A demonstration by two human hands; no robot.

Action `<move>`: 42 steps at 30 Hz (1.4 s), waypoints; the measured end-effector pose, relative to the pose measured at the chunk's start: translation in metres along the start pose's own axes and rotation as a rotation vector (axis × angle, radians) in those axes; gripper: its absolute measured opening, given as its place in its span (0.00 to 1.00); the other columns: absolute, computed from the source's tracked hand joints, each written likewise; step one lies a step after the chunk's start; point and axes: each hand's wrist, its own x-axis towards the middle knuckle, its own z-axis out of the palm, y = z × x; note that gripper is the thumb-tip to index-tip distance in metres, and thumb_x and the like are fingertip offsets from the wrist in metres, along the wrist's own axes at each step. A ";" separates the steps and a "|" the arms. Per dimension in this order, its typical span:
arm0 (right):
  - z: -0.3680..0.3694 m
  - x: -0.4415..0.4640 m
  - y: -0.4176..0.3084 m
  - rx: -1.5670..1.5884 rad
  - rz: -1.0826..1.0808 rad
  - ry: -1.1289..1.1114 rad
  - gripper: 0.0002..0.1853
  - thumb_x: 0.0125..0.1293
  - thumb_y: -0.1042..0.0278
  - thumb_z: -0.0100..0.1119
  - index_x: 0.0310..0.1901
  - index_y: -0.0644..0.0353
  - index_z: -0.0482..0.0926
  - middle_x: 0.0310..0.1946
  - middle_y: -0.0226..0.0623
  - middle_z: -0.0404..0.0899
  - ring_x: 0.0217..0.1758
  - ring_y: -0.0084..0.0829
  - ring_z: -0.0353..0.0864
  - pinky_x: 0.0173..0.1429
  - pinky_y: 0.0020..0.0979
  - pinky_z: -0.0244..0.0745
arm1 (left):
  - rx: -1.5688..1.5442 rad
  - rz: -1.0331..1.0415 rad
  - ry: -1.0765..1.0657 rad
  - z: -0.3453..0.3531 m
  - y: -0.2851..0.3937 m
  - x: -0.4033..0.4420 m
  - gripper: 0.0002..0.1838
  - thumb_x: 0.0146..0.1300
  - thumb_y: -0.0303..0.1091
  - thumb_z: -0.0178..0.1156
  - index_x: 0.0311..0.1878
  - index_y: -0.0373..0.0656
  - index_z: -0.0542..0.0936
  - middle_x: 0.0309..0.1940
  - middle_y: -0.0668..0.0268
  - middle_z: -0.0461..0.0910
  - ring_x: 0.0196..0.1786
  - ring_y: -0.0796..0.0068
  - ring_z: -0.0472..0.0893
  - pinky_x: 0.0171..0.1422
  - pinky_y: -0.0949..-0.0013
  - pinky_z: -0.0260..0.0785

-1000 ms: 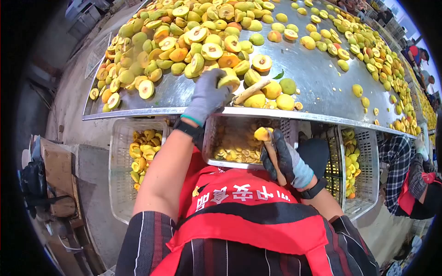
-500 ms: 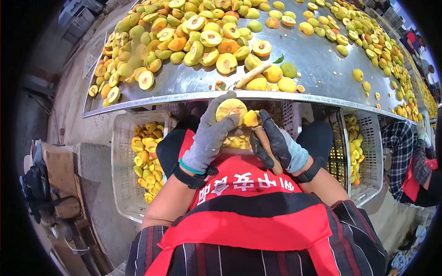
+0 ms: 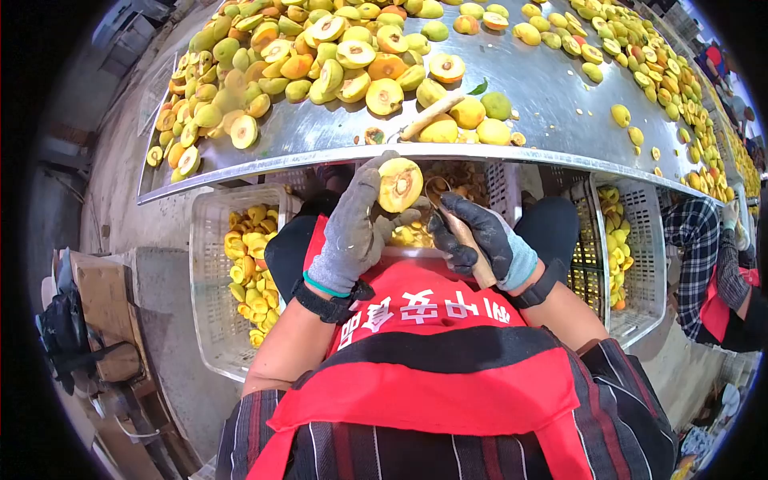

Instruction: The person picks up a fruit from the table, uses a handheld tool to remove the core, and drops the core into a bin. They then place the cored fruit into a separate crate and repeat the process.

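Gloved in grey, my left hand (image 3: 356, 228) holds a halved yellow fruit (image 3: 400, 185), its cut face and brown centre showing. My right hand (image 3: 480, 240), in a dark glove, is closed on the wooden handle of a tool (image 3: 470, 250) whose thin metal loop points up toward the fruit. Loop and fruit are a short way apart. Below both hands is a crate (image 3: 503, 192) with fruit pieces inside, partly hidden by the hands. Another wooden-handled tool (image 3: 432, 117) lies at the metal table's front edge beside whole yellow fruits (image 3: 469, 113).
The metal table (image 3: 552, 120) bears a large pile of halved fruit (image 3: 320, 56) and more fruit at the right. Crates of yellow pieces stand at the left (image 3: 210, 320) and right (image 3: 644, 280). A co-worker's plaid sleeve (image 3: 690, 240) shows at far right.
My left hand went from the table to in front of me with a halved fruit. The yellow piece on my right hand's tool is gone, and the tool's loop is bare.
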 end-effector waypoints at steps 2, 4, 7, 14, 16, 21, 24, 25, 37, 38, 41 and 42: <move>0.000 0.005 0.000 -0.169 -0.135 0.100 0.17 0.66 0.51 0.48 0.35 0.59 0.71 0.17 0.34 0.70 0.12 0.25 0.69 0.15 0.24 0.65 | -0.060 -0.006 -0.004 0.001 0.001 0.003 0.23 0.72 0.42 0.37 0.64 0.39 0.58 0.56 0.59 0.68 0.53 0.65 0.75 0.54 0.64 0.72; 0.009 0.004 0.000 -0.311 -0.218 0.110 0.16 0.65 0.53 0.48 0.36 0.59 0.71 0.17 0.35 0.70 0.12 0.25 0.70 0.15 0.24 0.66 | -0.121 -0.015 0.001 -0.003 0.001 0.003 0.23 0.72 0.41 0.36 0.64 0.40 0.59 0.55 0.60 0.68 0.53 0.65 0.75 0.53 0.65 0.72; 0.040 -0.003 -0.001 -0.839 -0.368 0.324 0.12 0.65 0.60 0.49 0.36 0.62 0.70 0.21 0.40 0.73 0.17 0.36 0.74 0.21 0.33 0.70 | -0.044 -0.118 -0.085 -0.006 0.001 0.005 0.23 0.72 0.43 0.35 0.64 0.40 0.59 0.55 0.61 0.68 0.53 0.69 0.75 0.53 0.67 0.72; 0.040 0.008 0.002 -1.630 -0.687 0.432 0.15 0.63 0.57 0.50 0.37 0.64 0.69 0.29 0.53 0.73 0.34 0.54 0.75 0.36 0.47 0.70 | -0.098 -0.180 0.100 0.000 -0.001 0.008 0.22 0.72 0.45 0.36 0.60 0.41 0.64 0.49 0.63 0.73 0.42 0.78 0.76 0.39 0.81 0.71; 0.042 0.011 0.005 -1.662 -0.700 0.444 0.15 0.63 0.57 0.49 0.37 0.64 0.69 0.29 0.53 0.73 0.33 0.53 0.75 0.35 0.47 0.70 | -0.165 -0.188 0.123 0.008 0.003 0.008 0.22 0.71 0.45 0.36 0.59 0.41 0.65 0.46 0.63 0.75 0.41 0.80 0.76 0.37 0.82 0.69; 0.041 0.020 0.017 -1.450 -0.718 0.487 0.15 0.65 0.58 0.46 0.38 0.66 0.67 0.28 0.55 0.72 0.33 0.53 0.75 0.36 0.47 0.69 | 0.080 0.077 0.175 0.015 -0.005 0.011 0.22 0.70 0.46 0.41 0.56 0.38 0.67 0.43 0.60 0.76 0.43 0.77 0.76 0.46 0.75 0.70; 0.045 0.019 0.017 -1.542 -0.821 0.394 0.15 0.66 0.59 0.45 0.39 0.67 0.66 0.28 0.56 0.73 0.34 0.53 0.75 0.37 0.47 0.69 | 0.100 0.161 0.166 0.014 -0.009 0.012 0.21 0.70 0.45 0.41 0.56 0.38 0.66 0.43 0.59 0.76 0.44 0.75 0.76 0.49 0.72 0.69; 0.043 0.021 0.019 -1.542 -0.820 0.397 0.15 0.66 0.59 0.45 0.39 0.67 0.66 0.28 0.56 0.73 0.34 0.53 0.75 0.37 0.47 0.69 | 0.098 0.159 0.165 0.017 -0.009 0.012 0.21 0.70 0.45 0.41 0.56 0.38 0.66 0.43 0.59 0.76 0.44 0.75 0.76 0.49 0.72 0.69; 0.058 0.011 0.006 -1.765 -0.781 0.339 0.09 0.62 0.64 0.51 0.35 0.63 0.68 0.20 0.47 0.72 0.26 0.46 0.76 0.29 0.39 0.71 | 0.685 0.192 0.046 -0.010 0.003 0.020 0.18 0.67 0.37 0.41 0.41 0.34 0.76 0.35 0.61 0.77 0.38 0.76 0.76 0.43 0.71 0.69; 0.071 0.003 -0.004 -1.426 -0.387 0.246 0.10 0.63 0.64 0.49 0.35 0.63 0.68 0.21 0.48 0.73 0.27 0.48 0.76 0.31 0.40 0.71 | 0.289 -0.078 0.122 -0.004 0.008 0.018 0.15 0.65 0.35 0.45 0.41 0.34 0.77 0.34 0.62 0.78 0.38 0.77 0.76 0.42 0.72 0.69; 0.068 0.004 -0.002 -1.059 -0.030 0.155 0.10 0.65 0.64 0.45 0.35 0.64 0.69 0.20 0.43 0.73 0.21 0.42 0.76 0.27 0.37 0.72 | 0.786 0.071 -0.248 -0.016 0.027 0.026 0.23 0.68 0.44 0.41 0.44 0.33 0.77 0.34 0.61 0.79 0.38 0.76 0.76 0.46 0.73 0.68; 0.044 0.017 0.010 -1.431 -0.431 0.123 0.10 0.65 0.64 0.45 0.35 0.63 0.70 0.18 0.41 0.72 0.19 0.39 0.75 0.26 0.35 0.71 | 0.691 -0.125 -0.212 -0.010 0.031 0.026 0.21 0.67 0.42 0.42 0.43 0.33 0.78 0.35 0.62 0.79 0.38 0.76 0.76 0.46 0.73 0.68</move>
